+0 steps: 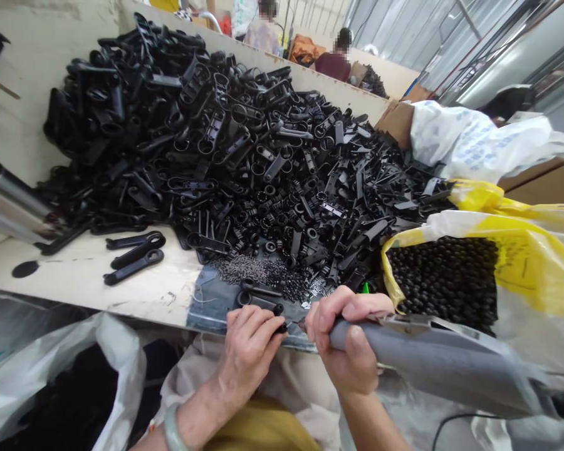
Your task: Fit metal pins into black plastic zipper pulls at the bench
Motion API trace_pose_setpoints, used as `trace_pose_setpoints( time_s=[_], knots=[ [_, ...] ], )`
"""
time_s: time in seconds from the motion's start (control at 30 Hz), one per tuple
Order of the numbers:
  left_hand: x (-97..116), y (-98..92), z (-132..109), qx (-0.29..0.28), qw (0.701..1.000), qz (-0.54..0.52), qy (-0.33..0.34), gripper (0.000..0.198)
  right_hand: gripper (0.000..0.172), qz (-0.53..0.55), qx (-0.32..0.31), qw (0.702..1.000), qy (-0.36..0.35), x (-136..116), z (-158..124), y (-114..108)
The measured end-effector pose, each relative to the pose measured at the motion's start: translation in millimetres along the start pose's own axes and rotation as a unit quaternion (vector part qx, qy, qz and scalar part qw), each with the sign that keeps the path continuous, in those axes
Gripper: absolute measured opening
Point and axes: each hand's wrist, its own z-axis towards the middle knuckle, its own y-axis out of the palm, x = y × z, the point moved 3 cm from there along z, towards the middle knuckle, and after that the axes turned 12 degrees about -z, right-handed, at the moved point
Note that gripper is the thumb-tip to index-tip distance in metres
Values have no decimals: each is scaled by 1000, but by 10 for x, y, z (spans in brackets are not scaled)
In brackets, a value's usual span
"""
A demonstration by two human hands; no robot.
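Note:
Near the bench's front edge, my left hand point(251, 341) is closed, its fingers pinching a small black plastic part point(280, 327) that they mostly cover. My right hand point(341, 344) wraps round a grey electric screwdriver point(432, 363), held nearly level. Its tip points left at the black part; whether they touch I cannot tell. Just beyond my left fingers, black plastic handles point(262, 289) lie on a dark blue mat point(209, 297). Small screws or pins point(244, 268) are heaped at the mat's far side.
A large pile of black plastic pieces point(216, 138) covers the bench. Several long handles point(134, 266) lie at left, near a metal cylinder point(12, 200). A yellow-and-white bag point(536, 257) of black pellet-like parts stands right; a white sack point(126, 363) sits lower left. Two people are farther back.

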Motion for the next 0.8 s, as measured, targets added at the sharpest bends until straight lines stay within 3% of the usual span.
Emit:
trace_pose_setpoints(
  time_s=[0.27,0.8],
  knots=[
    [27,-30,-3,-18,999,-28,-23,18,23,-10,-58,998,22,161,-131,-46],
    [-8,-22,4,-12,1000,-17,16,21,17,-7,-66,997,26,171,-81,39]
  ],
)
